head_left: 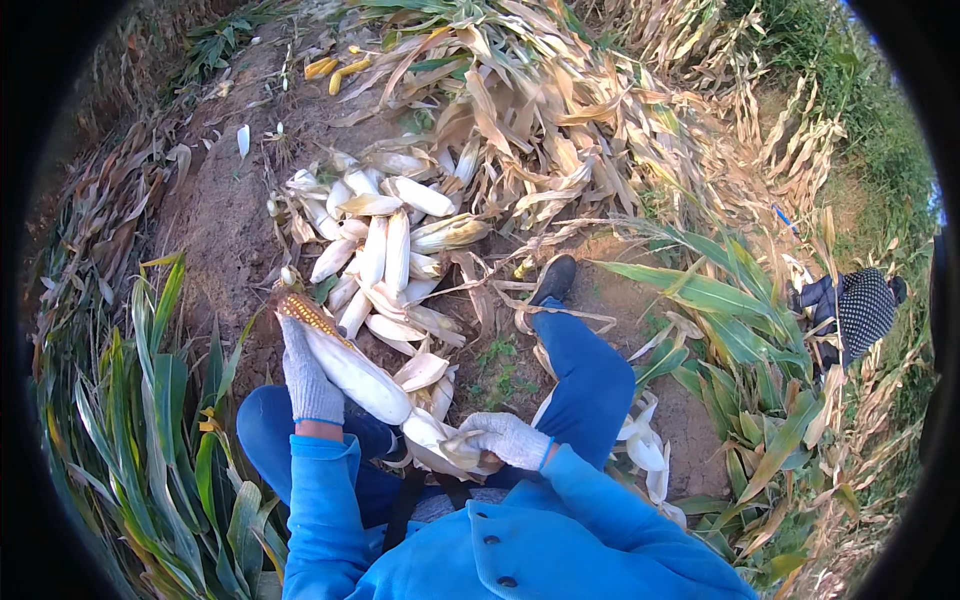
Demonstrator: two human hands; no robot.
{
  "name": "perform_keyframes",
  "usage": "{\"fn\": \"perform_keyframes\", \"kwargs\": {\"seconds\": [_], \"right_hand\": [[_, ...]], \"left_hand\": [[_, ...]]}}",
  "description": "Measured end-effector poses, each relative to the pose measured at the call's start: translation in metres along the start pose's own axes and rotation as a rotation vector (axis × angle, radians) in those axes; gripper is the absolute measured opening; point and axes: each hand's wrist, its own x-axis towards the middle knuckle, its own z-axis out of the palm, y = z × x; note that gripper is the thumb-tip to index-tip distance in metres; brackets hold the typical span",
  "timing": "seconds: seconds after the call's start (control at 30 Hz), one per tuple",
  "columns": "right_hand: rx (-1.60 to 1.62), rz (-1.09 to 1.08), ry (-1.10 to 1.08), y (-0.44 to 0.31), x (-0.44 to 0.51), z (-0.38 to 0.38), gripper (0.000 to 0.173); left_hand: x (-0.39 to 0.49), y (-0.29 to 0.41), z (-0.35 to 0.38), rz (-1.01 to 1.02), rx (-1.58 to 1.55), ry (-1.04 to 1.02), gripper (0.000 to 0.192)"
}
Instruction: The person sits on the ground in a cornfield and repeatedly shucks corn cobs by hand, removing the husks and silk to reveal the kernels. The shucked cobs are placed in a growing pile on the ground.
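Note:
My left hand [311, 379], in a light knit glove with blue trim, is closed around the upper part of a corn ear [360, 375]. Golden kernels [311, 319] show at the ear's far end, while pale husk covers the rest. Folded husk leaves [435, 442] spread from the near end of the ear, above my lap. The gloved right hand [514, 439] grips these leaves, with its fingertips partly hidden by them. Just beyond the ear lies a heap of corn ears in whitish husks [386, 251].
Dry corn stalks and leaves [540, 127] are piled beyond the heap. Several bare yellow ears [349, 73] lie on the soil at the far left. Green corn leaves flank me on the left [165, 420] and right [735, 307]. A person [862, 315] is at the far right.

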Motion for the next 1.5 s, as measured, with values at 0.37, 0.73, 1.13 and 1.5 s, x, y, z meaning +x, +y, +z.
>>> {"fn": "perform_keyframes", "kwargs": {"seconds": [0.37, 0.73, 1.13, 1.5], "right_hand": [[0.446, -0.574, 0.261, -0.051, 0.016, -0.058, 0.075], [-0.158, 0.143, -0.049, -0.005, 0.071, 0.044, 0.063], [-0.246, -0.016, 0.185, 0.004, 0.067, 0.065, 0.057], [-0.420, -0.228, 0.141, 0.144, 0.125, 0.068, 0.046]], "left_hand": [[-0.019, -0.013, 0.003, 0.075, 0.029, -0.055, 0.052], [-0.030, -0.025, -0.002, -0.176, -0.132, -0.058, 0.043], [-0.040, -0.031, -0.008, -0.235, -0.108, -0.067, 0.049], [-0.100, -0.041, 0.014, 0.149, 0.725, -0.453, 0.072]]}}
